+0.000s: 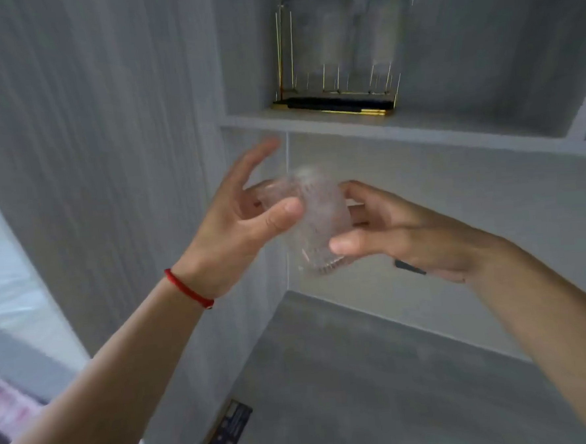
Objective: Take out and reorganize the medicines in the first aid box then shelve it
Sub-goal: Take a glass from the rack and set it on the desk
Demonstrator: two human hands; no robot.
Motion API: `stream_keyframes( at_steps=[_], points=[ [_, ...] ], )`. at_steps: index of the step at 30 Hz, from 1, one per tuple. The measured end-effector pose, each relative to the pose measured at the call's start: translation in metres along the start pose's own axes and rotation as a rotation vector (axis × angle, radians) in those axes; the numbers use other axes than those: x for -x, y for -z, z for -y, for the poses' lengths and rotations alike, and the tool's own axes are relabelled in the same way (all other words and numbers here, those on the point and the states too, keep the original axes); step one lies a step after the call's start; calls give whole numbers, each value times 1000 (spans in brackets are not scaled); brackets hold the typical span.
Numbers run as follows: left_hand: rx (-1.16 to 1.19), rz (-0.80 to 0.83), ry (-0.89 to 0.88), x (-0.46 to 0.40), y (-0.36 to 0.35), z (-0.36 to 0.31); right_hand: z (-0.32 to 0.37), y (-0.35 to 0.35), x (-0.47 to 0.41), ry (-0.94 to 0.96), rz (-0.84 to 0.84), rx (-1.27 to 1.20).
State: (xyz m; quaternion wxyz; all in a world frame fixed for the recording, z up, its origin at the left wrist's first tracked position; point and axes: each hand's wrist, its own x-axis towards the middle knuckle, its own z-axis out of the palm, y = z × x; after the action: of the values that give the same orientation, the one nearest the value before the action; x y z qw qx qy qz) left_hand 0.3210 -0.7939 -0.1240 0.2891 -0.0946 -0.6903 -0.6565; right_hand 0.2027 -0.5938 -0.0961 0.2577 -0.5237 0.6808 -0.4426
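Observation:
A clear textured glass cup [319,220] is held up in front of a grey shelf niche [379,371], tilted and blurred by motion. My left hand [237,225] touches its left side with the thumb across the front and the fingers spread upward. My right hand [388,229] grips its right side, thumb below and fingers behind. A red string bracelet [189,290] circles my left wrist. No first aid box or medicine shows in this view.
On the upper shelf [347,122] stands a gold wire rack [338,92] with two upturned glasses. A dark printed card [228,428] lies at the bottom by the shelf's left edge. A grey wood-grain panel [92,165] fills the left.

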Motion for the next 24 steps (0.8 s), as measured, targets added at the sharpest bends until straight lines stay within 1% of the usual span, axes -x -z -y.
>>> stream_keyframes(
  at_steps=[2,5,10,15,17,18,20,21,24],
  points=[
    [-83,72,133,28,-4,27,-36,-20,11,-57,16,37],
    [-99,116,273,64,-14,66,-86,-58,23,-87,-71,70],
    [-128,120,443,115,-29,117,-162,-105,43,-156,-211,-23],
    [-210,91,615,167,-21,164,-220,-144,68,-296,-281,-45],
    [-351,85,712,191,-8,188,-239,-161,81,-357,-297,-15],
    [-479,107,755,204,0,202,-249,-171,89,-393,-300,-4],
    [-785,202,779,232,16,232,-267,-195,102,-463,-306,-7],
    [-881,248,790,245,21,243,-275,-208,108,-499,-311,-11],
    [-974,402,811,272,32,272,-294,-246,120,-581,-331,-19]
  ],
)
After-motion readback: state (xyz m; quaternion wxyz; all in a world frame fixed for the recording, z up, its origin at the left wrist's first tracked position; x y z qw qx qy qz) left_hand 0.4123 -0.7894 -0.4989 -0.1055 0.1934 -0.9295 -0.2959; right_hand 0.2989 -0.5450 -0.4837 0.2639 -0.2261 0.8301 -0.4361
